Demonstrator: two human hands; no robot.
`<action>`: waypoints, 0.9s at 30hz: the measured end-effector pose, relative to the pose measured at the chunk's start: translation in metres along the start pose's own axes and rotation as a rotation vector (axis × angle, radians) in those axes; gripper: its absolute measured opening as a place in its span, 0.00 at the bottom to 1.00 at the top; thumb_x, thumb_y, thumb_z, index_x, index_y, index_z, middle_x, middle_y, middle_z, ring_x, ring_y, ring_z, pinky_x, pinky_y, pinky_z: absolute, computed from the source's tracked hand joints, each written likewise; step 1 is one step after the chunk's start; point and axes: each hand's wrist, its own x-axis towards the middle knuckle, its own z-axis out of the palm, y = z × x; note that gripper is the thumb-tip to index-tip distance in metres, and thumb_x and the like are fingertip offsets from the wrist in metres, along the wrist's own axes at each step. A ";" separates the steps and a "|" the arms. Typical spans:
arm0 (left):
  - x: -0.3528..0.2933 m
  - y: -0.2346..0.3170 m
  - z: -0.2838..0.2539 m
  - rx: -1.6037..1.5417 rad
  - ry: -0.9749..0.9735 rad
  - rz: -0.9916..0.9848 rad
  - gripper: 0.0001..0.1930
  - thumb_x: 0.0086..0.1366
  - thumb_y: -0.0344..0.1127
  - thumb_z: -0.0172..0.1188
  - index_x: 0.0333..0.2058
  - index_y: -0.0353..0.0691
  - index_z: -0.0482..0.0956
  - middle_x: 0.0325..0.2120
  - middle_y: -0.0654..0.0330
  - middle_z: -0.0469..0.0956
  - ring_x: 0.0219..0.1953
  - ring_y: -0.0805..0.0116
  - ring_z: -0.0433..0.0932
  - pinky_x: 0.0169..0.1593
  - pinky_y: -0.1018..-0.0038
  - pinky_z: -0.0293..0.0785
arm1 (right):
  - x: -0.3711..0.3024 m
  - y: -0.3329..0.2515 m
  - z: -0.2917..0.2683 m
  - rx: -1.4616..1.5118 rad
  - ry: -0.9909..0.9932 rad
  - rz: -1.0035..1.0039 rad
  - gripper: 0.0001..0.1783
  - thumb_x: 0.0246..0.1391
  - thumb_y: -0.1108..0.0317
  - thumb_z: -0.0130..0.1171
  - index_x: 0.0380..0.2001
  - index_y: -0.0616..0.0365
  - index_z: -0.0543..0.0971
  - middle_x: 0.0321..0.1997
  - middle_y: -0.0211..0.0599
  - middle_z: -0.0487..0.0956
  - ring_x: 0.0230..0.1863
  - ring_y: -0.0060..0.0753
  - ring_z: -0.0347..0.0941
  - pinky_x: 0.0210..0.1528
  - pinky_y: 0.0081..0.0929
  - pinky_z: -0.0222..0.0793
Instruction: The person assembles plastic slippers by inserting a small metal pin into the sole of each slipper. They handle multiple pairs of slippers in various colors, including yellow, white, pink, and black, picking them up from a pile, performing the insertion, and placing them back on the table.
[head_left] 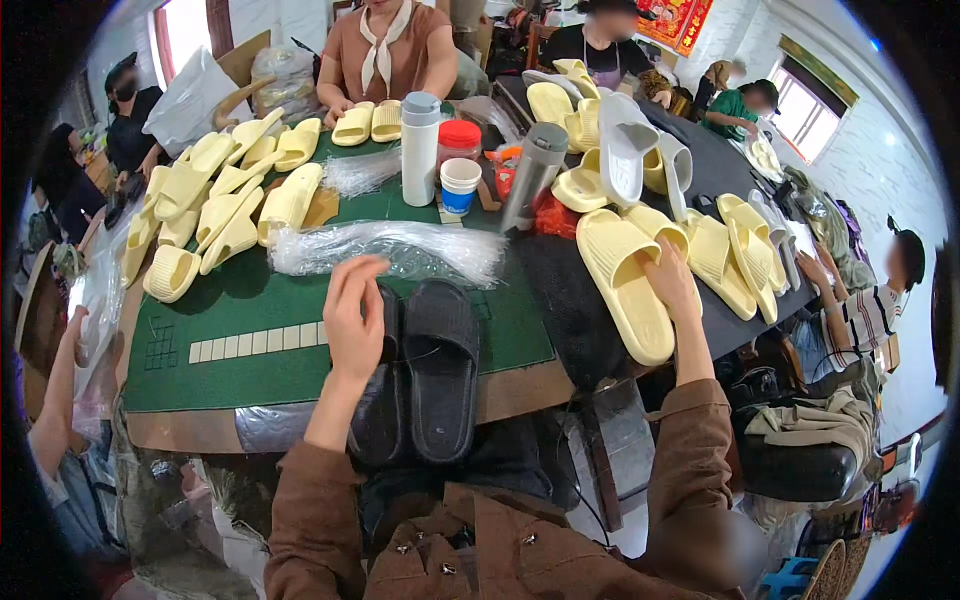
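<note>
My right hand [672,285] is at a pale yellow slide slipper [628,295] on the right of the table, its fingers hooked in at the strap opening. My left hand [356,318] is raised beside a pair of black slide slippers [440,390], its fingers loosely bent and nothing visible in them. The black pair lies side by side at the table's near edge, toes away from me. Just beyond my left hand is a bundle of clear plastic ties [390,250].
Yellow slippers [230,215] are piled on the green mat [280,375] at left. A white bottle [420,150], a paper cup [459,188], a red-lidded jar [459,140] and a grey tumbler [536,178] stand mid-table. Co-workers sit around; one handles yellow slippers opposite. Grey slippers [627,145] lie at right.
</note>
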 end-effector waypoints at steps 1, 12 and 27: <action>-0.005 0.012 -0.005 0.001 -0.024 0.013 0.11 0.62 0.20 0.51 0.41 0.36 0.78 0.43 0.53 0.74 0.42 0.58 0.76 0.45 0.70 0.72 | -0.001 0.003 -0.002 -0.008 0.015 -0.006 0.24 0.53 0.60 0.55 0.52 0.61 0.70 0.50 0.58 0.73 0.53 0.62 0.68 0.53 0.48 0.65; -0.102 0.064 -0.020 0.374 -0.478 -0.203 0.25 0.62 0.40 0.59 0.58 0.44 0.70 0.60 0.37 0.57 0.62 0.37 0.55 0.65 0.51 0.51 | 0.000 0.005 0.000 -0.029 0.068 -0.037 0.22 0.52 0.65 0.54 0.50 0.61 0.70 0.47 0.58 0.75 0.50 0.62 0.70 0.52 0.48 0.65; -0.095 -0.045 -0.139 0.876 -0.308 -0.269 0.20 0.58 0.33 0.56 0.50 0.37 0.74 0.43 0.43 0.70 0.45 0.44 0.71 0.50 0.57 0.69 | 0.000 0.012 0.000 -0.039 0.041 -0.013 0.24 0.52 0.62 0.56 0.52 0.59 0.70 0.48 0.56 0.75 0.51 0.60 0.70 0.51 0.49 0.66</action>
